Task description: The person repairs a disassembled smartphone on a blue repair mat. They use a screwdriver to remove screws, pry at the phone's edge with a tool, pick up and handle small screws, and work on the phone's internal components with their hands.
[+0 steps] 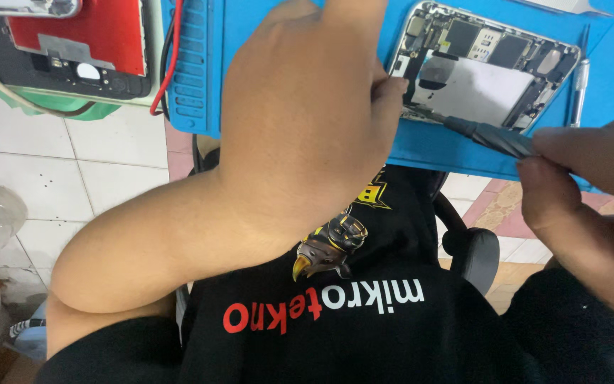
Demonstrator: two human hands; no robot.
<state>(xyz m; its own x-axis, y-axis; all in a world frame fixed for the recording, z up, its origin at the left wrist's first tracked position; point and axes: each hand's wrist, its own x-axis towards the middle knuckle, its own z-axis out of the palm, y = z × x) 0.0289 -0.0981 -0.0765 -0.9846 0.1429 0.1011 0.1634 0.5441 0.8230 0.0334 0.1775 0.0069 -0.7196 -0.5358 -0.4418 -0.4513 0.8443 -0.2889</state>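
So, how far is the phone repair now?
Done: the phone lies open on the blue mat, its boards bare. In hand: the left hand steadies it while the right hand works a screwdriver at its edge. Left: it is not closed again.

— What sort of place is this?

— A phone repair bench. Under the left hand [307, 114] lies a blue silicone repair mat [435, 146]; just beyond its fingers an opened smartphone [488, 67] shows bare boards.

— Anything else?

— A red-backed phone part [79, 43] left of that hand; a spare screwdriver [580, 85] above the right hand [591, 206].
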